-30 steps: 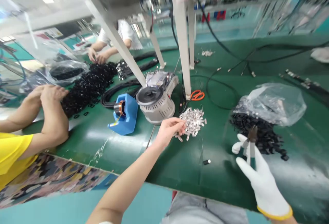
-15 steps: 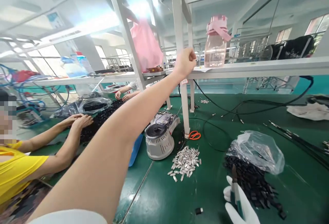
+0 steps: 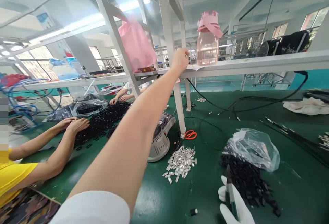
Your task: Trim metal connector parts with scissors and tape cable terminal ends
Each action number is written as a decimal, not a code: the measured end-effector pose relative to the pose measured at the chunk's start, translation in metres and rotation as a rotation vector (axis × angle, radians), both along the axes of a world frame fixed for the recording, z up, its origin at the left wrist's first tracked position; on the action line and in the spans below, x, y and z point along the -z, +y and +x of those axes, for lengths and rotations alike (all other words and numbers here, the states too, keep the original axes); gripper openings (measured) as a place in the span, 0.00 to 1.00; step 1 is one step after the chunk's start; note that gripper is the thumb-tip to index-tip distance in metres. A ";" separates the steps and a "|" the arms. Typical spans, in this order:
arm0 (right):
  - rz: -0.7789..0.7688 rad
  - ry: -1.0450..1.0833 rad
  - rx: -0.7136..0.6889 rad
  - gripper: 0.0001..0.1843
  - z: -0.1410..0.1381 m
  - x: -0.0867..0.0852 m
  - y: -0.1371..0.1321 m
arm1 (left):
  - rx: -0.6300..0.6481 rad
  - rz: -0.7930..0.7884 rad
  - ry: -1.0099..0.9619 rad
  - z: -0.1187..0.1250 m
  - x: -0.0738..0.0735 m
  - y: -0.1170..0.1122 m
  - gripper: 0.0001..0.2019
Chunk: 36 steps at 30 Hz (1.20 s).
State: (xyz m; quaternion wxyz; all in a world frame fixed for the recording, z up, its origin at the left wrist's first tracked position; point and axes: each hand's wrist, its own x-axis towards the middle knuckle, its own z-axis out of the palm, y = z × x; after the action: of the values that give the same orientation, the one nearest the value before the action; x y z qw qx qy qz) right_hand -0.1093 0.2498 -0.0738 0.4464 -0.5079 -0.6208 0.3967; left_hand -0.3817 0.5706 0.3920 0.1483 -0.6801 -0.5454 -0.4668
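My left hand (image 3: pixel 180 60) is bare and stretched up to the white shelf, just left of a pink-lidded water bottle (image 3: pixel 208 42) and apart from it. Its fingers are curled closed, and what they hold, if anything, is hidden. Low on the right, my right hand (image 3: pixel 240 203) wears a white glove and grips pliers (image 3: pixel 229 191) with green handles, dark tip pointing up. Beside that hand lies a heap of small black parts (image 3: pixel 249 179), partly under a clear plastic bag (image 3: pixel 253 148). A small black connector with a light metal end (image 3: pixel 193 212) lies left of the glove.
Silver metal pieces (image 3: pixel 181 162) lie piled mid-table near orange-handled scissors (image 3: pixel 190 134) and a grey round machine (image 3: pixel 159 145), partly behind my forearm. A shelf post (image 3: pixel 179 107) stands there. At left, a co-worker's hands (image 3: pixel 77 124) touch a black heap (image 3: pixel 102 124). Cables cross the back.
The view has shifted slightly, so most things sit further left. My left hand stays by the shelf, fingers curled. My right hand still grips the pliers.
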 end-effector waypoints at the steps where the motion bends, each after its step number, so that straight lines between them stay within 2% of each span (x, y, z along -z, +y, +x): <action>1: -0.041 -0.019 -0.015 0.31 0.003 -0.004 -0.001 | 0.012 0.036 0.000 0.003 0.008 -0.014 0.13; 2: -0.078 -0.037 -0.046 0.33 0.005 -0.008 -0.002 | 0.060 0.113 0.010 0.006 0.022 -0.033 0.14; 3: -0.096 -0.032 -0.023 0.33 0.007 -0.012 -0.003 | 0.135 0.193 0.025 0.011 0.043 -0.055 0.13; 4: -0.101 -0.018 -0.012 0.33 0.008 -0.015 -0.004 | 0.244 0.227 0.051 0.017 0.070 -0.083 0.12; 5: -0.111 0.001 -0.020 0.33 0.008 -0.018 -0.006 | 0.348 0.182 0.080 0.023 0.102 -0.114 0.11; 6: -0.112 0.006 -0.022 0.32 0.008 -0.020 -0.006 | 0.431 0.048 0.128 0.029 0.139 -0.149 0.10; 7: -0.111 0.008 -0.029 0.32 0.008 -0.021 -0.007 | 0.514 -0.151 0.208 0.033 0.178 -0.186 0.09; 9: -0.127 0.007 -0.035 0.32 0.008 -0.023 -0.008 | 0.680 -0.631 0.475 0.038 0.257 -0.257 0.08; 10: -0.140 0.005 -0.035 0.32 0.007 -0.024 -0.009 | 0.688 -0.723 0.521 0.038 0.293 -0.287 0.09; 12: -0.163 -0.006 -0.024 0.32 0.007 -0.025 -0.009 | 0.621 -0.883 0.544 0.035 0.352 -0.329 0.24; 14: -0.168 -0.022 -0.016 0.32 0.005 -0.026 -0.010 | 0.561 -0.997 0.457 0.032 0.390 -0.349 0.30; 15: -0.165 -0.026 -0.015 0.32 0.004 -0.027 -0.010 | 0.550 -1.011 0.419 0.031 0.403 -0.354 0.26; 17: -0.154 -0.027 -0.007 0.32 0.001 -0.027 -0.011 | 0.554 -0.987 0.354 0.031 0.419 -0.359 0.15; 20: -0.150 -0.014 0.014 0.29 -0.003 -0.028 -0.012 | 0.585 -0.923 0.209 0.029 0.431 -0.366 0.13; 23: -0.160 -0.003 0.022 0.29 -0.005 -0.028 -0.013 | 0.618 -0.871 0.067 0.021 0.435 -0.368 0.16; 25: -0.168 -0.010 0.022 0.30 -0.006 -0.027 -0.013 | 0.622 -0.831 0.086 0.010 0.430 -0.352 0.13; 26: -0.171 -0.012 0.022 0.30 -0.007 -0.028 -0.012 | 0.601 -0.815 0.126 0.002 0.426 -0.337 0.12; 27: -0.173 -0.012 0.024 0.29 -0.008 -0.028 -0.012 | 0.513 -0.798 0.193 -0.006 0.420 -0.318 0.11; 28: -0.175 -0.009 0.027 0.29 -0.009 -0.028 -0.013 | 0.366 -0.796 0.289 -0.016 0.413 -0.294 0.12; 29: -0.176 -0.004 0.030 0.29 -0.010 -0.028 -0.013 | 0.261 -0.790 0.304 -0.027 0.406 -0.267 0.14; 32: -0.180 0.003 0.037 0.30 -0.012 -0.028 -0.013 | 0.059 -0.781 0.343 -0.060 0.393 -0.189 0.16; 34: -0.185 -0.005 0.040 0.30 -0.011 -0.028 -0.013 | -0.031 -0.798 0.389 -0.075 0.392 -0.152 0.13; 36: -0.187 -0.014 0.039 0.29 -0.011 -0.028 -0.012 | -0.079 -0.830 0.432 -0.081 0.399 -0.129 0.10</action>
State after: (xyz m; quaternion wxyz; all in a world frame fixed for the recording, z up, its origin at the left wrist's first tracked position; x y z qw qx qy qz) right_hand -0.1200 0.2375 -0.0459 0.4001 -0.5620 -0.5742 0.4408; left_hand -0.4631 0.4412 -0.0068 -0.0085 -0.7424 -0.6679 -0.0509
